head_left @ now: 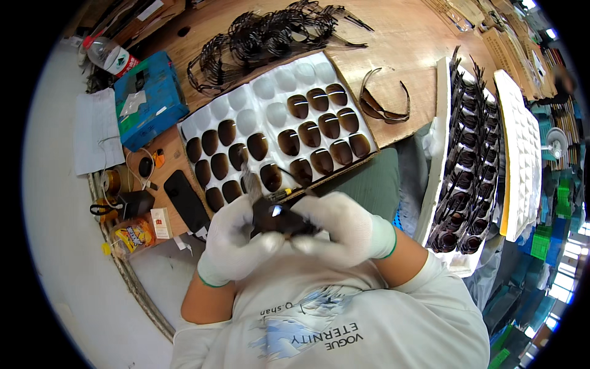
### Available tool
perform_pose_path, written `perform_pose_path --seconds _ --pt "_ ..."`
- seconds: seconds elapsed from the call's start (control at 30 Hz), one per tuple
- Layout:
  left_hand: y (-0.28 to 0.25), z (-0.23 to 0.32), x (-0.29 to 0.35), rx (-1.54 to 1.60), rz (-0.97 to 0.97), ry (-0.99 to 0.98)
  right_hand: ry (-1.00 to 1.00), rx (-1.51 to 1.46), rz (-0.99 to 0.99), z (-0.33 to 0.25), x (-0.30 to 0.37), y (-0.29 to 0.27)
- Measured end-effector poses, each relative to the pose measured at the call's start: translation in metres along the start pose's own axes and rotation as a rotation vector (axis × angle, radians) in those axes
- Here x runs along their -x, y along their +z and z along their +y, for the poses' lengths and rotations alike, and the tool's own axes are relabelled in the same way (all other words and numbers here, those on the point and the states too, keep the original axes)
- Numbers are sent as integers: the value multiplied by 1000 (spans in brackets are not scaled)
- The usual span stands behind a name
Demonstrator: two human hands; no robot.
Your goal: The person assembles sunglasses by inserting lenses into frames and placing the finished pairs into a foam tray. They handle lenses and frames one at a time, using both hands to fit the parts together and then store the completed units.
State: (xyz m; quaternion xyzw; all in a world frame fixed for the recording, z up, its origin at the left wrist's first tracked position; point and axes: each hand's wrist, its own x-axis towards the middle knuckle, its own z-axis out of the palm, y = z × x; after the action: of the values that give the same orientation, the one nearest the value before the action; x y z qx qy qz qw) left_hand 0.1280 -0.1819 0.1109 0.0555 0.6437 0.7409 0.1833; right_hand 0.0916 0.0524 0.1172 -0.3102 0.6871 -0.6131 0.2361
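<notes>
Fingers of our L hand & R hand grip dark sunglasses; we shd hold steady, press evenly w/o twisting.

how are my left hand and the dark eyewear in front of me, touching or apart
Touching: the head view shows the gloved left hand closed around the near side of the dark eyewear, no gap between.

A pale wall was seen beside a wooden table. Bright light was seen far right.
</notes>
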Motion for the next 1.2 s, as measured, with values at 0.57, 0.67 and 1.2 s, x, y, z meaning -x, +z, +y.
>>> perform_pose_path --seconds 0.57,0.67,1.2 --pt "-5 -39 -66 -170 -82 45 491 1145 578 85 11 -85" --pt "-5 -42 -70 -77 -81 -62 292 1566 616 144 32 -144" --pt "-9 -46 -87 -78 -101 -230 1095 1146 88 150 -54 -205"
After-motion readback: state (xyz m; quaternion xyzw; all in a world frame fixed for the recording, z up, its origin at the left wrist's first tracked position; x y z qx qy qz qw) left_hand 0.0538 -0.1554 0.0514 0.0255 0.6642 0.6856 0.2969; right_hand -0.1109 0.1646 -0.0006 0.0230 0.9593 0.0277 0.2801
